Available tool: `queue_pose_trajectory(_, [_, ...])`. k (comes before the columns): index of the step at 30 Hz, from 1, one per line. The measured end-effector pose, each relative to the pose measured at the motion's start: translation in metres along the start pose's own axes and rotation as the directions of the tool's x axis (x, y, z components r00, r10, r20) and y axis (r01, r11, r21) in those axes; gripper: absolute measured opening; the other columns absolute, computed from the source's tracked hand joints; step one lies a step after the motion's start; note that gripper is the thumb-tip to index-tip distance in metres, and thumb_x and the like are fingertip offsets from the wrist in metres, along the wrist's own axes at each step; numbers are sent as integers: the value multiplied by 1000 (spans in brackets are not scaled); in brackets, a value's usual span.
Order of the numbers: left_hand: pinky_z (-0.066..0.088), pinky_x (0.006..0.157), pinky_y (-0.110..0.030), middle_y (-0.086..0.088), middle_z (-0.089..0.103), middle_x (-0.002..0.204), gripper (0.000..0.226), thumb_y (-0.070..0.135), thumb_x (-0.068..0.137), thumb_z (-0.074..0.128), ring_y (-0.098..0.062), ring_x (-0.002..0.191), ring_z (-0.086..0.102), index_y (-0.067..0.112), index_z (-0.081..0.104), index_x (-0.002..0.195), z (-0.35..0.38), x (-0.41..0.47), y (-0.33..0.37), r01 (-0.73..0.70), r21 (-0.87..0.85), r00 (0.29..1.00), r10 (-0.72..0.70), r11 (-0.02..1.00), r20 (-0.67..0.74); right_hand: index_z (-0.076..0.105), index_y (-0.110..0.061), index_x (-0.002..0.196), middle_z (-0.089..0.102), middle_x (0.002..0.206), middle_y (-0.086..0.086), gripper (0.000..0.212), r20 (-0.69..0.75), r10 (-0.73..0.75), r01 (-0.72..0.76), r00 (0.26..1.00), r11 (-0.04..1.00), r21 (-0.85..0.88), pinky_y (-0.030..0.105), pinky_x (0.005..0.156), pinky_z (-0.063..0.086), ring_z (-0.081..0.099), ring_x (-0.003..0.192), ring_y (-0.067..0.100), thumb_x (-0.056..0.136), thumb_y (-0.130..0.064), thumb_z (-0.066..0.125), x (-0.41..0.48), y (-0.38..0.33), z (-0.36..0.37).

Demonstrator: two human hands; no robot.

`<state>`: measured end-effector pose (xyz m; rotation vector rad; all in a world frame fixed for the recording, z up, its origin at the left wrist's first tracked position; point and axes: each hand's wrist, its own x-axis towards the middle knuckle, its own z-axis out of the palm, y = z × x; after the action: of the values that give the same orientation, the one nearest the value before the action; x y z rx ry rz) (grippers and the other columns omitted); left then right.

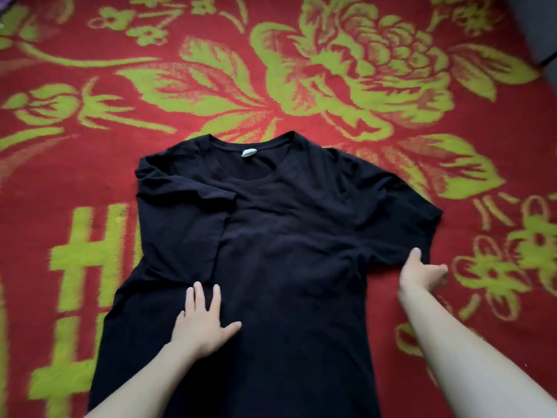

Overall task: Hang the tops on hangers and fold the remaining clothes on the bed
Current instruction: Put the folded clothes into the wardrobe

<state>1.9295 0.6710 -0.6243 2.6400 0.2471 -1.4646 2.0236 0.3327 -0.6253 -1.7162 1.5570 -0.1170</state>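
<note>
A black short-sleeved T-shirt [286, 242] lies face up on the bed, collar away from me, with a small pale label inside the neck. Its left sleeve is folded in over the chest; its right sleeve lies spread out to the side. My left hand [205, 321] rests flat on the shirt's lower left part with the fingers spread. My right hand [422, 273] is at the hem of the right sleeve, fingers extended, thumb against the cloth edge. The shirt's bottom runs out of view.
The bed is covered by a red blanket [301, 86] with large green flowers and leaves, which fills nearly the whole view. A dark grey object [539, 25] shows at the top right corner, and a bit of purple at the top left corner.
</note>
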Motion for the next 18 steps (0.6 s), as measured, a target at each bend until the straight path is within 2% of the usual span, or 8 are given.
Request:
queue_pose_trajectory(2, [18, 114, -38, -16, -26, 152, 91, 67, 88, 35, -27, 142, -21, 21, -16, 148, -3, 1, -2, -5, 12, 1000, 4, 1000, 26, 44, 4, 125, 52, 104, 16, 76, 75, 201, -213, 977, 949, 232, 38, 75, 49, 56, 91, 29, 83, -57, 58, 13, 4, -10])
queue_pose_trajectory(4, [19, 113, -39, -14, -26, 153, 92, 67, 88, 38, -26, 142, -22, 23, -16, 148, -7, 1, -3, -1, 2, 998, 1, 1000, 59, 45, 6, 124, 57, 107, 18, 50, 161, 240, -279, 957, 910, 306, 28, 63, 49, 61, 91, 27, 89, -27, 61, 21, 5, -8])
queue_pose_trajectory(6, [19, 113, -41, -12, -26, 153, 92, 67, 87, 39, -24, 142, -21, 24, -14, 148, -10, 4, -3, 4, -22, 996, -2, 1000, 91, 49, -3, 113, 59, 117, 16, 31, 209, 281, -338, 937, 883, 326, 25, 52, 41, 64, 93, 26, 88, -15, 62, 19, 0, -1])
queue_pose_trajectory(9, [16, 114, -43, -9, -22, 155, 87, 65, 88, 40, -22, 143, -18, 27, -8, 149, -15, 7, -6, 7, -70, 994, 0, 997, 109, 51, -17, 88, 60, 125, 4, 12, 333, 362, -476, 871, 793, 381, 28, 50, 36, 58, 70, 15, 86, -13, 62, 22, -9, 6])
queue_pose_trajectory(12, [14, 115, -43, -6, -16, 157, 81, 63, 89, 40, -20, 144, -14, 31, -2, 150, -18, 11, -13, 1, -106, 995, 9, 994, 96, 53, -17, 83, 65, 113, -1, 11, 349, 406, -519, 845, 780, 349, 29, 54, 40, 56, 71, 13, 85, -14, 63, 26, -13, 4])
queue_pose_trajectory(14, [12, 116, -42, -5, -15, 157, 79, 62, 89, 40, -20, 144, -13, 32, 0, 150, -19, 15, -19, -5, -128, 995, 18, 992, 97, 48, -12, 76, 59, 85, 1, 17, 269, 280, -368, 921, 852, 373, 28, 63, 46, 53, 82, 17, 84, -7, 61, 16, -23, 3])
queue_pose_trajectory(16, [12, 117, -41, -5, -15, 157, 79, 62, 89, 41, -19, 144, -13, 33, 0, 149, -18, 15, -20, -10, -123, 994, 24, 992, 107, 47, -10, 75, 51, 72, -2, 16, 121, -26, -23, 992, 922, 386, 29, 64, 45, 50, 82, 19, 82, -3, 59, -2, -31, 4])
queue_pose_trajectory(18, [12, 116, -41, -5, -15, 157, 79, 62, 89, 41, -19, 144, -13, 33, -1, 149, -18, 16, -19, -15, -117, 993, 29, 993, 117, 48, -9, 79, 52, 76, 5, 11, 86, -404, 365, 911, 885, 288, 37, 71, 45, 47, 77, 20, 80, -5, 58, -27, -37, 6])
